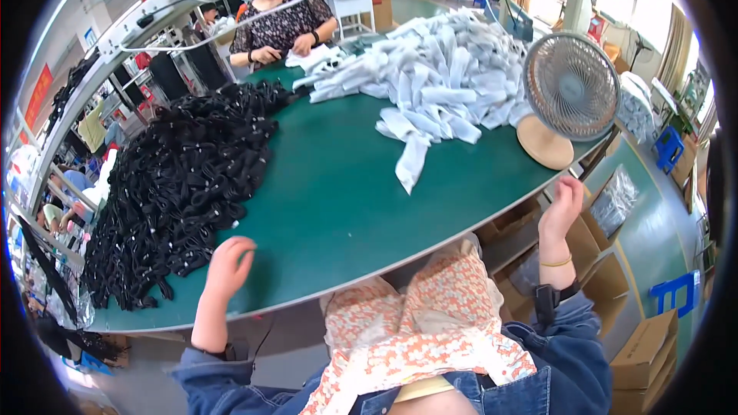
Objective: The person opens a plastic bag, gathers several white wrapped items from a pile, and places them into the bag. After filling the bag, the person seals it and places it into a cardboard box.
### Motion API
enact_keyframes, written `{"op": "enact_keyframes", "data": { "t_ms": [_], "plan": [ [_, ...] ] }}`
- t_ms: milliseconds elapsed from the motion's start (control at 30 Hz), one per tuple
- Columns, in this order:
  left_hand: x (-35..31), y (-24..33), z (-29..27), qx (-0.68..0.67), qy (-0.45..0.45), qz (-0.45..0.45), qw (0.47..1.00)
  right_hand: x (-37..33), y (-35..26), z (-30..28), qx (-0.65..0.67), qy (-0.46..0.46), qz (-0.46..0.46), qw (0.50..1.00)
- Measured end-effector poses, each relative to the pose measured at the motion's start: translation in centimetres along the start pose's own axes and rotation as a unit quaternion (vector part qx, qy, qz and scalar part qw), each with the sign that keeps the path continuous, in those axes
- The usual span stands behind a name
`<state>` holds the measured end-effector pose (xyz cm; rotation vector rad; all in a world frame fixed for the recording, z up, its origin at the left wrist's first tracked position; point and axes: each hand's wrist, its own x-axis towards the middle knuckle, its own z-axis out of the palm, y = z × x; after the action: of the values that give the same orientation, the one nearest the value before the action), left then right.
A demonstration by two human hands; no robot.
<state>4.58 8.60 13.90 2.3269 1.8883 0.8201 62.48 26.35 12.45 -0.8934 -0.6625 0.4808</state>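
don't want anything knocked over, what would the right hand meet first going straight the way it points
Most likely the fan, at its beige base just beyond the right hand, though the hand's height against the green table is unclear.

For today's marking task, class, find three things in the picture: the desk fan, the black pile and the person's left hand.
Desk fan (571, 84), head view: on its round grille.
Black pile (188, 180), head view: middle of the heap.
Left hand (230, 264), head view: middle of the hand.
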Motion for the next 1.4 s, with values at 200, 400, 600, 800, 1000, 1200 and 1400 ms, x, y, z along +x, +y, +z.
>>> {"op": "enact_keyframes", "data": {
  "t_ms": [200,400,600,800,1000,1200,1400],
  "plan": [
    [-13.1,-9.3,-1.2,0.112,0.128,-0.198,0.965,-0.3,-10.3,17.8,-0.193,-0.397,-0.487,0.754],
    [-13.4,-7.2,-1.5,0.184,0.161,-0.25,0.937,13.8,-17.3,35.1,-0.332,-0.281,-0.601,0.67],
    [-13.0,-8.7,-1.4,0.138,0.117,-0.292,0.939,17.8,-20.3,45.0,-0.451,-0.162,-0.709,0.517],
    [-13.9,-9.2,-1.5,0.182,0.122,-0.352,0.91,12.9,-24.4,39.1,-0.031,-0.089,-0.589,0.803],
    [-10.6,-6.4,1.6,0.145,0.184,-0.17,0.957,-9.2,-8.8,28.1,-0.192,-0.528,-0.452,0.693],
    [2.3,4.3,2.9,-0.068,0.124,-0.062,0.988,-27.9,0.5,25.4,-0.084,-0.797,-0.15,0.578],
    [-3.8,1.0,6.9,-0.146,0.042,-0.188,0.97,-27.2,2.1,25.5,-0.032,-0.869,-0.105,0.482]
  ]
}}
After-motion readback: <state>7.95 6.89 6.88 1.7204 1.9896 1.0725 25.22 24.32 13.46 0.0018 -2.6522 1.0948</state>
